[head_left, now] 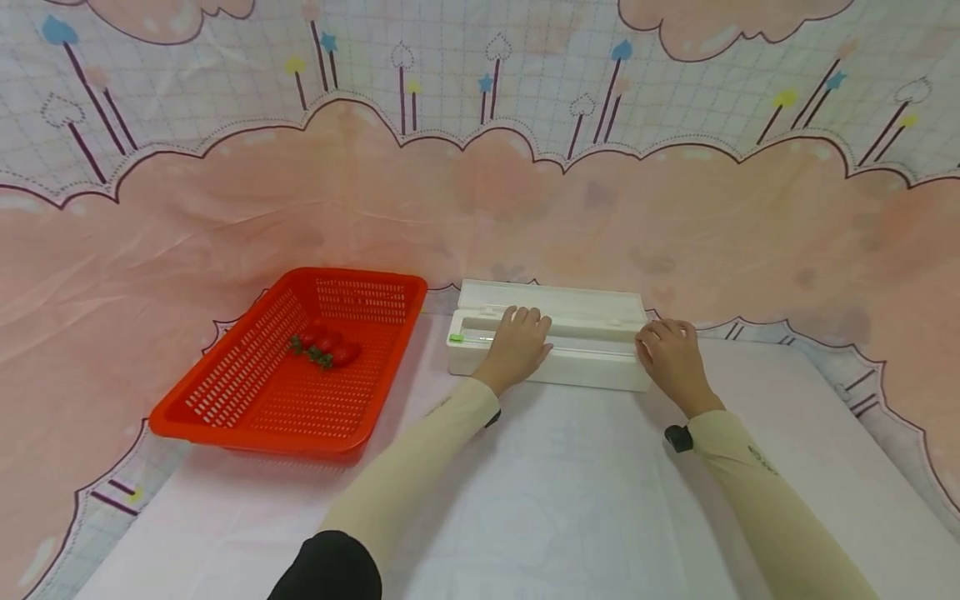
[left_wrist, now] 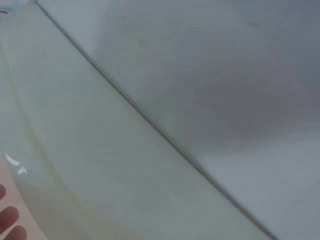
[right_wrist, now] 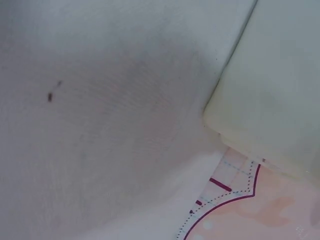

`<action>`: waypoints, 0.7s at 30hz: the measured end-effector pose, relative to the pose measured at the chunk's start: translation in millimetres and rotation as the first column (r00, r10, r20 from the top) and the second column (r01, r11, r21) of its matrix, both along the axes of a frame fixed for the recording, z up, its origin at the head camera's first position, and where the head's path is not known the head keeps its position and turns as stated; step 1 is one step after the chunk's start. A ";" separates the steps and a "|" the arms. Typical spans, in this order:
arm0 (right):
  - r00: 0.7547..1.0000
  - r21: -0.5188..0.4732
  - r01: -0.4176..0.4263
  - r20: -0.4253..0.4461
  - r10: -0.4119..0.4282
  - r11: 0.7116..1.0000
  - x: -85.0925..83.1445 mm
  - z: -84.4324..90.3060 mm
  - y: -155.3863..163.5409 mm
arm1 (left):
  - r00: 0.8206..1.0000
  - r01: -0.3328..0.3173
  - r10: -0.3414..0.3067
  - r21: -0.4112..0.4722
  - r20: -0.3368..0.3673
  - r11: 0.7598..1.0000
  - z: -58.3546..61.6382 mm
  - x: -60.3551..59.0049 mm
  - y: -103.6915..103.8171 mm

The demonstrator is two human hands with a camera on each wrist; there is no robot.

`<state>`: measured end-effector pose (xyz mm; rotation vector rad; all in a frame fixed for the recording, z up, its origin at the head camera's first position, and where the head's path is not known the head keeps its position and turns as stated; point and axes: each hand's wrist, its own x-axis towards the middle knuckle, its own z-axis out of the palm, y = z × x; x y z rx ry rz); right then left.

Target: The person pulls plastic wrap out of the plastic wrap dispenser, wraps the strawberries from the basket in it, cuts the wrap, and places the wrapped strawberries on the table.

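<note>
A long white box [head_left: 588,371], which looks like a cling film dispenser, stands with its lid [head_left: 551,298] raised at the back. A small green slider [head_left: 456,338] sits at the left end of its rail. My left hand [head_left: 516,350] reaches over the front wall with bent fingers above the open trough; I cannot tell whether they pinch anything. At the right end, my right hand [head_left: 671,358] grips the box's corner with curled fingers. The left wrist view shows the pale box wall [left_wrist: 100,140] and a few fingertips [left_wrist: 9,217]. The box corner [right_wrist: 265,100] fills one side of the right wrist view.
Left of the box is a red-orange plastic basket [head_left: 300,421] with slotted sides, holding several small red tomatoes [head_left: 343,353] with green stems. A white cloth [head_left: 570,500] covers the table. Behind it hangs a pink patterned cloth [head_left: 480,208].
</note>
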<state>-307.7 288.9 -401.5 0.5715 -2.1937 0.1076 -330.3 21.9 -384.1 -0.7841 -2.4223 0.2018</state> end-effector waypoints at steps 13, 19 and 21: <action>1.000 0.006 0.026 0.013 -0.026 1.000 -0.2 0.9 -0.9 | 0.993 -0.010 0.022 -0.102 0.118 0.995 3.8 -11.7 39.8; 1.000 0.003 0.013 -0.005 -0.013 1.000 -0.3 1.3 -0.7 | 0.995 0.038 -0.026 -0.134 0.092 0.990 2.2 -18.2 52.9; 1.000 0.010 0.006 -0.014 -0.006 1.000 -1.5 0.6 -0.5 | 0.996 0.043 -0.031 -0.153 0.082 0.987 1.3 -21.3 49.4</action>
